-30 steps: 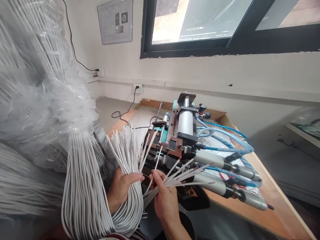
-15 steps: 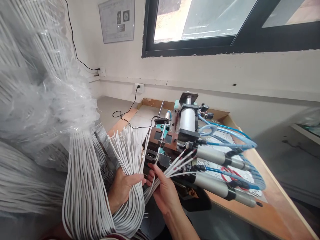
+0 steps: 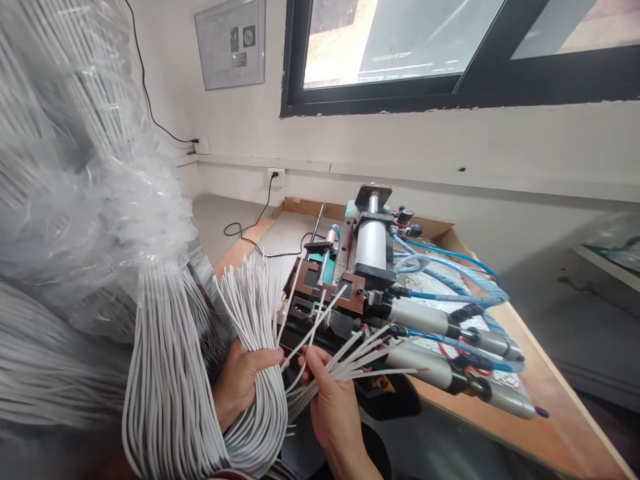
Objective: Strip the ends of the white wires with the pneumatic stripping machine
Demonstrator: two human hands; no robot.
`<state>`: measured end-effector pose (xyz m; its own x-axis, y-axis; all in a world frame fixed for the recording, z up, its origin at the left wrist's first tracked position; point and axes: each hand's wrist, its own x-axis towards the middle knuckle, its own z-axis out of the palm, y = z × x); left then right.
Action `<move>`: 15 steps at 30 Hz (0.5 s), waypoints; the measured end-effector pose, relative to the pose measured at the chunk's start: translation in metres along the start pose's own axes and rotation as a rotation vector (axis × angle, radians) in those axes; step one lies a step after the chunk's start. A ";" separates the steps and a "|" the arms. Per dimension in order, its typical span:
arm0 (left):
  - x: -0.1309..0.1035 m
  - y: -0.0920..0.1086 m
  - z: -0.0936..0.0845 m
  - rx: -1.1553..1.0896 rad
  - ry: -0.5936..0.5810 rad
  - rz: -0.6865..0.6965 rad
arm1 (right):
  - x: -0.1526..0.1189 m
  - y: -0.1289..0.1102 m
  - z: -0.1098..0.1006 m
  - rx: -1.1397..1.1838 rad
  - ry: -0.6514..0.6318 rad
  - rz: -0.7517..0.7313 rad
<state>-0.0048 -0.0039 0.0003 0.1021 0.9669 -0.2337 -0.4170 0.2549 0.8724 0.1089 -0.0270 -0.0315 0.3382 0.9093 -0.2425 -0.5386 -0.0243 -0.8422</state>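
A thick bundle of white cables (image 3: 257,320) is gripped by my left hand (image 3: 241,377), its cut ends fanned upward. My right hand (image 3: 333,400) holds several white cables (image 3: 357,360) whose ends point right, some with reddish tips. Between its thumb and fingers is one more cable, standing up near the machine's front. The machine (image 3: 333,273), with brown blocks and a silver cylinder (image 3: 372,243), sits just beyond both hands. A loose cable crosses in front of the brown block.
Large looped cable bundles (image 3: 165,373) and plastic-wrapped ones (image 3: 135,200) fill the left side. Blue air hoses (image 3: 480,287) and two grey cylinders (image 3: 425,363) extend right over the wooden-edged table (image 3: 555,413). A black cord (image 3: 250,230) lies behind the machine.
My right hand has drawn slightly down and back from the machine with its cables. Single cables now stand apart between my hands, and the brown block's position has shifted.
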 end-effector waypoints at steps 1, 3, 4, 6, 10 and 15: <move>0.000 0.000 -0.001 -0.007 0.003 -0.007 | 0.000 0.000 -0.001 0.004 0.008 0.007; 0.001 -0.002 -0.003 -0.013 0.006 -0.004 | 0.000 -0.001 -0.001 0.019 0.031 0.017; 0.001 -0.003 -0.004 -0.013 0.008 0.003 | 0.001 -0.001 0.000 0.029 0.041 0.023; 0.003 -0.005 -0.006 -0.017 0.015 0.010 | 0.002 -0.003 0.001 0.055 0.056 0.042; 0.004 -0.006 -0.006 -0.024 0.029 0.011 | 0.008 -0.008 0.003 0.123 0.067 0.120; 0.001 -0.002 -0.002 -0.017 0.036 -0.002 | 0.012 -0.014 0.006 0.143 0.025 0.187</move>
<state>-0.0054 -0.0031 -0.0026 0.0710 0.9654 -0.2511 -0.4319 0.2566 0.8647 0.1165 -0.0132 -0.0198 0.2401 0.8838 -0.4015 -0.6968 -0.1311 -0.7052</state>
